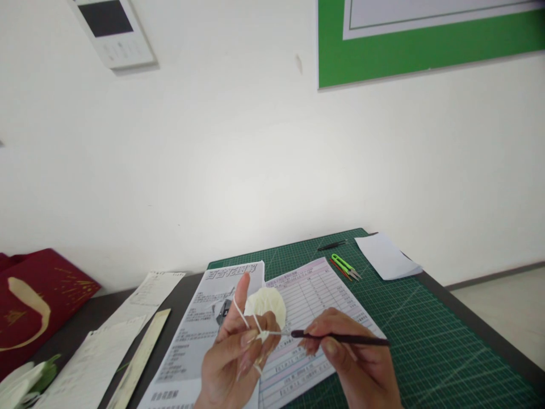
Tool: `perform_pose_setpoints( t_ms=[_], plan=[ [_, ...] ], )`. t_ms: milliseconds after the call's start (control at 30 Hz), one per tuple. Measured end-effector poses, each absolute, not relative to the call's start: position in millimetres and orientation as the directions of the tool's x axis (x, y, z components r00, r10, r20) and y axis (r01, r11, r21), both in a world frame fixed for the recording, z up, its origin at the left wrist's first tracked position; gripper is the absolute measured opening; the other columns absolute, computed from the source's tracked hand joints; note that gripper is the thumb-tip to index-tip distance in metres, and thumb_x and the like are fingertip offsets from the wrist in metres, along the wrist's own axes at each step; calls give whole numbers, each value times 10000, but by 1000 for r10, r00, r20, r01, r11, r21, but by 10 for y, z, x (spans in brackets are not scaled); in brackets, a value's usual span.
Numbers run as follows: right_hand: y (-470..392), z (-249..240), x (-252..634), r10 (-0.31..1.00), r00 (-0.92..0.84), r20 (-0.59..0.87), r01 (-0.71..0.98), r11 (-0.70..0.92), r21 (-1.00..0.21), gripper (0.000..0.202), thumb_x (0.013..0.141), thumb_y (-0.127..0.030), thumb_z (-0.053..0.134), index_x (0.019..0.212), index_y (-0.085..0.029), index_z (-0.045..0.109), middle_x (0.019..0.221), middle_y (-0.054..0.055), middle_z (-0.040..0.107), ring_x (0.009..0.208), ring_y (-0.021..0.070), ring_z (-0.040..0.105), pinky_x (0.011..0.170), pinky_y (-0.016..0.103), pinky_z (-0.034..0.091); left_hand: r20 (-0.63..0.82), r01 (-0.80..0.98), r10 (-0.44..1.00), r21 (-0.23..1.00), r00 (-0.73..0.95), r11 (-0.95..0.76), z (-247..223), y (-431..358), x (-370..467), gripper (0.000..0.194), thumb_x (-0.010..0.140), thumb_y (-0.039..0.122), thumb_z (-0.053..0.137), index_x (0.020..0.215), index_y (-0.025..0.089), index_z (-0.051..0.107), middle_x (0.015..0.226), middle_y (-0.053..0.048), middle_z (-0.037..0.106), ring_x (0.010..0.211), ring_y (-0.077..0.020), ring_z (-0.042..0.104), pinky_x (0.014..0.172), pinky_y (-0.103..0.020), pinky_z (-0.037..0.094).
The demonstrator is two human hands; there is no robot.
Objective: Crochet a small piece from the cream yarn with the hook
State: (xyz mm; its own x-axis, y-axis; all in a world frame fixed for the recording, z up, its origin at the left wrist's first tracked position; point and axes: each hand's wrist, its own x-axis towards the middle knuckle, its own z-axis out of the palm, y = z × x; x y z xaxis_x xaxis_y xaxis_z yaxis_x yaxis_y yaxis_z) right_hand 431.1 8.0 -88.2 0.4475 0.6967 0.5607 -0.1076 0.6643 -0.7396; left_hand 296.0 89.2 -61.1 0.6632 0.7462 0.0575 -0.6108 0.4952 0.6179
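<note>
My left hand (232,358) pinches a small piece of white crochet work (263,335) between thumb and fingers. Its index finger points up, with white yarn (240,313) looped over it and running down to the piece. In my right hand (357,363) is a crochet hook (366,339) with a dark handle, held like a pen. The hook's thin metal shaft reaches left to the stitches; its tip is hidden there. Behind my left fingers sits a cream ball of yarn (276,304), partly covered by them.
Printed sheets (183,352) and a ruled chart (315,289) lie on a green cutting mat (409,318). Green thread snips (343,264), black tweezers (331,246) and white paper (385,255) lie farther back. A ruler-like strip (140,358) and red bag (46,295) are left.
</note>
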Motion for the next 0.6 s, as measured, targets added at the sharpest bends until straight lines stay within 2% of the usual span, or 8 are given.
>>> perform_pose_setpoints(
  t_ms=[133,300,467,600],
  plan=[
    [76,-876,4335,764,427,484,-200,602,-773,138,815,-258,572,878,-201,681,668,41,655,636,169,600,585,284,481,20,-603,744,601,668,525,-595,884,2968,562,684,139,606,1220,294,533,372,84,158,489,-125,297,545,-216,333],
    [101,-910,4343,815,429,389,-359,549,-755,128,803,-265,601,865,-196,689,660,29,665,619,142,597,584,249,479,-10,-614,741,551,672,565,-591,888,2976,573,683,126,584,1232,279,522,365,86,123,485,-130,307,540,-220,353],
    [130,-923,4347,884,392,255,-583,453,-674,117,786,-247,638,843,-165,698,638,30,695,584,116,622,573,209,498,-10,-600,728,560,685,572,-610,897,2963,549,690,131,587,1215,285,538,369,82,116,507,-131,337,548,-214,345],
    [182,-938,4336,948,305,87,-774,300,-557,123,763,-242,665,784,-126,700,568,20,688,483,98,626,503,182,526,44,-604,772,652,634,459,-632,893,2971,522,699,153,589,1202,287,552,370,76,192,500,-128,318,550,-226,335]
  ],
)
